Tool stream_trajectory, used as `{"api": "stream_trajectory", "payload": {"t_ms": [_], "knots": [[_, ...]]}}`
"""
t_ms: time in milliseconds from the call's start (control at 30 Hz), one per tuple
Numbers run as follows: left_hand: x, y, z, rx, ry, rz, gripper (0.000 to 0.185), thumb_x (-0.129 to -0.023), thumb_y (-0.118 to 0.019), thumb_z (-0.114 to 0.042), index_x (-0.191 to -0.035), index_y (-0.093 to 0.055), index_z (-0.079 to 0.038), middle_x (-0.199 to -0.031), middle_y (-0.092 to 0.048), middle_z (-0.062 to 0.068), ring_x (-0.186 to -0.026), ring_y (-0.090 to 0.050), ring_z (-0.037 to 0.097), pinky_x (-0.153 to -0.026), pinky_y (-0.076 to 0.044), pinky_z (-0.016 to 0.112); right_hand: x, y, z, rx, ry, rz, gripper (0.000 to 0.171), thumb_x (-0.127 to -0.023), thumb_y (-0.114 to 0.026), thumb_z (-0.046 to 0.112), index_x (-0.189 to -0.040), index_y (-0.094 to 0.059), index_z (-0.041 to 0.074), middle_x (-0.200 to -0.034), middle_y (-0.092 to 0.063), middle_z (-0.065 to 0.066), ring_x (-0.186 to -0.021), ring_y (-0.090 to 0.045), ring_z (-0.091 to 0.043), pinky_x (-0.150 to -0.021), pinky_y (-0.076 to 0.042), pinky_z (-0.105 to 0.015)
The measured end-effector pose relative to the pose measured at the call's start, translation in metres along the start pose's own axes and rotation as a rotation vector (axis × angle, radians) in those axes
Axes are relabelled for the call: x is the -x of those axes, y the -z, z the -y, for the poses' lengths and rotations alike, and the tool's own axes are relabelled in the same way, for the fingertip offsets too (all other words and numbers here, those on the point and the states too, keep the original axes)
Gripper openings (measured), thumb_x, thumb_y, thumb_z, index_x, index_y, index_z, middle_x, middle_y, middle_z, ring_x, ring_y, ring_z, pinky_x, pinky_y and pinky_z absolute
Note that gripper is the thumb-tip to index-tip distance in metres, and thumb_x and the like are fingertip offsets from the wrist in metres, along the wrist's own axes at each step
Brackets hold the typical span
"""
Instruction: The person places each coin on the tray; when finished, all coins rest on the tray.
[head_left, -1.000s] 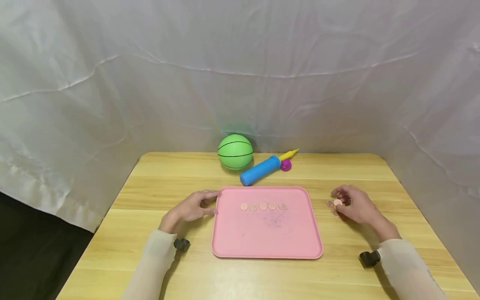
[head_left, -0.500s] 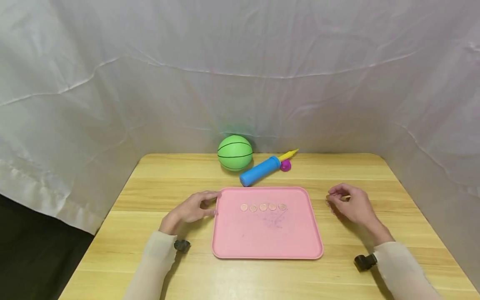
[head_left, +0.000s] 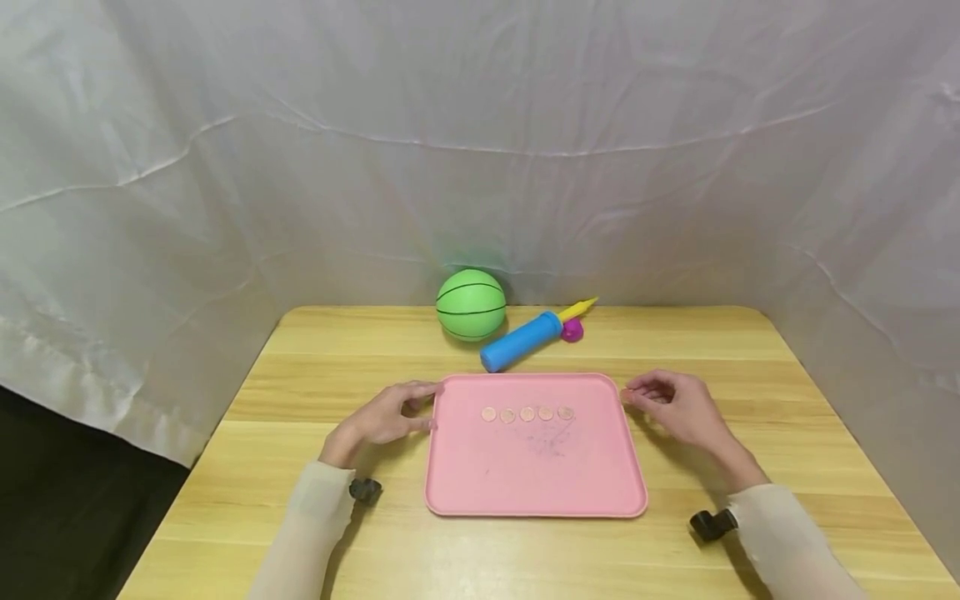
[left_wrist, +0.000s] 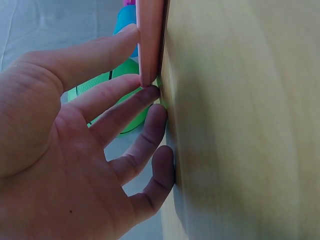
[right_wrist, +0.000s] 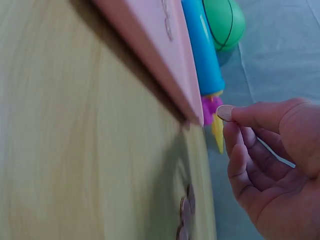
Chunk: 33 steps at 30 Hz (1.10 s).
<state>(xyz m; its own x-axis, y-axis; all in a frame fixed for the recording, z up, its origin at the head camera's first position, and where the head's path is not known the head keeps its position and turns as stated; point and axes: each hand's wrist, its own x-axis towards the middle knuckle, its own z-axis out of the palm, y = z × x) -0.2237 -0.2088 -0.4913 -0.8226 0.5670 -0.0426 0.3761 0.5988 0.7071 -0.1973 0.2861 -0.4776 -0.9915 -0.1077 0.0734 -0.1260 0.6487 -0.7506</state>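
Note:
A pink tray [head_left: 536, 483] lies on the wooden table, with several copper-coloured coins [head_left: 527, 413] in a row across its upper half. At the tray's left rim my left hand [head_left: 384, 414] rests, its thumb and fingertips touching the edge, fingers loosely bent. My right hand [head_left: 681, 408] is beside the tray's right rim near the far corner. In the right wrist view a coin [right_wrist: 225, 113] is pinched between thumb and forefinger, raised above the table. A few more coins [right_wrist: 185, 212] lie on the table below that hand; the head view hides them.
Behind the tray lie a blue pump [head_left: 521, 342] with a yellow nozzle [head_left: 579, 309] and a small purple object [head_left: 572, 331]. A green ball [head_left: 470, 305] sits left of the pump, close to the grey cloth backdrop [head_left: 480, 167]. Wooden table surface [head_left: 525, 558] surrounds the tray.
My right hand has picked a coin up from the group on the table and moved left to the tray's right rim. The left hand and tray have stayed in place.

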Motion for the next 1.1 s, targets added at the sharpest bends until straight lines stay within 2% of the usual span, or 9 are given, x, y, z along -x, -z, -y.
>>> {"api": "stream_trajectory", "payload": {"t_ms": [100,367,800,933,1100], "knots": [[0.000,0.000,0.001,-0.005,0.004,-0.001,0.064,-0.101,-0.079,-0.016,-0.159,-0.054,-0.003,-0.160,-0.059,0.021,-0.124,-0.065,0.032,-0.113,-0.058,0.054,-0.001,-0.005,0.006,0.001,0.006,0.010,0.029,-0.100,-0.082,0.033,-0.114,-0.081,0.008,-0.102,-0.082,-0.009,-0.088,-0.072,-0.013,-0.076,-0.061,-0.019],[0.000,0.001,0.000,-0.011,0.014,-0.002,0.065,-0.100,-0.079,-0.015,-0.159,-0.055,-0.003,-0.160,-0.059,0.021,-0.125,-0.065,0.033,-0.113,-0.058,0.055,-0.007,-0.020,0.021,-0.027,0.045,0.074,0.023,-0.098,-0.085,0.027,-0.111,-0.081,0.008,-0.100,-0.081,-0.008,-0.087,-0.071,-0.016,-0.072,-0.062,-0.022],[0.001,0.000,-0.001,-0.005,0.011,-0.002,0.064,-0.101,-0.079,-0.016,-0.159,-0.055,-0.003,-0.160,-0.059,0.021,-0.125,-0.064,0.032,-0.114,-0.057,0.055,-0.019,-0.053,0.050,-0.038,0.134,0.171,0.008,-0.098,-0.081,0.010,-0.105,-0.080,0.012,-0.099,-0.080,-0.004,-0.093,-0.072,-0.016,-0.083,-0.062,-0.022],[0.000,0.000,-0.002,-0.013,0.000,-0.002,0.064,-0.101,-0.079,-0.015,-0.159,-0.055,-0.002,-0.160,-0.060,0.021,-0.124,-0.064,0.032,-0.113,-0.057,0.054,-0.020,-0.066,0.058,-0.047,0.125,0.183,0.006,-0.098,-0.081,0.012,-0.103,-0.079,0.014,-0.095,-0.078,-0.002,-0.090,-0.070,-0.016,-0.080,-0.060,-0.024],[-0.001,0.001,-0.002,-0.017,-0.005,-0.006,0.063,-0.101,-0.079,-0.015,-0.158,-0.055,-0.002,-0.159,-0.060,0.021,-0.124,-0.065,0.033,-0.113,-0.057,0.054,-0.021,-0.088,0.067,-0.059,0.160,0.199,0.006,-0.098,-0.083,0.019,-0.100,-0.080,0.014,-0.088,-0.077,0.001,-0.081,-0.066,-0.014,-0.072,-0.057,-0.023]]}}
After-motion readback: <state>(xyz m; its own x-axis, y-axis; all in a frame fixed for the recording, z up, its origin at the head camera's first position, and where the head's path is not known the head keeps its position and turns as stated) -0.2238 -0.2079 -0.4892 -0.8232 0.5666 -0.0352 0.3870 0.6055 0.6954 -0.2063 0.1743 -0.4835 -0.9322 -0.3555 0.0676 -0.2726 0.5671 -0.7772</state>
